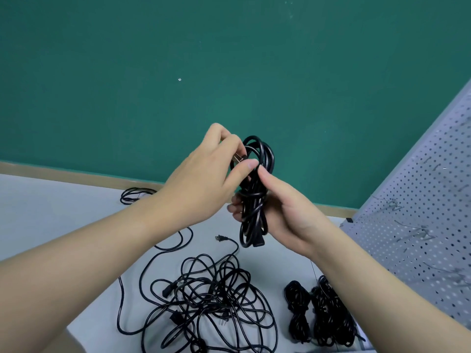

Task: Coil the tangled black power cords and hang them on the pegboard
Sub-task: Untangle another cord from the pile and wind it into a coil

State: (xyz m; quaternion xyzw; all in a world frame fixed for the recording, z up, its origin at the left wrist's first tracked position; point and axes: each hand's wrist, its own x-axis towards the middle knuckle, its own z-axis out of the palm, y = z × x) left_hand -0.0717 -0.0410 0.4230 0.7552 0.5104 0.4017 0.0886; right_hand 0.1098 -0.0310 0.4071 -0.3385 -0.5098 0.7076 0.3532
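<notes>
Above the table, against the green wall, a coil of black cord is held upright between both hands. It is gripped at its waist by the right hand, fingers curled round the bundle from behind and the thumb laid up along its near side. The plug at the cord's free end is pinched by the left hand between thumb and forefinger, close against the upper loops, where a turn of cord is already wrapped across the middle.

Lower on the table, a tangle of loose cords is spread out, with one plug lying apart at its far edge. Two finished bundles lie side by side near the right forearm, and a further small loop of cord rests near the wall at the left. To the right, the pegboard stands tilted in view, with wire hooks on it; no cord is seen hanging there.

The cord is judged light, limp along its length yet springy, so the loops are likely to spread if the waist grip is relaxed. Its smooth jacket is probably slippery. The bundle is best held at the wrapped middle, and the top loops left free for a hook. The plug is rigid and gives the surest hold for tucking the end.
</notes>
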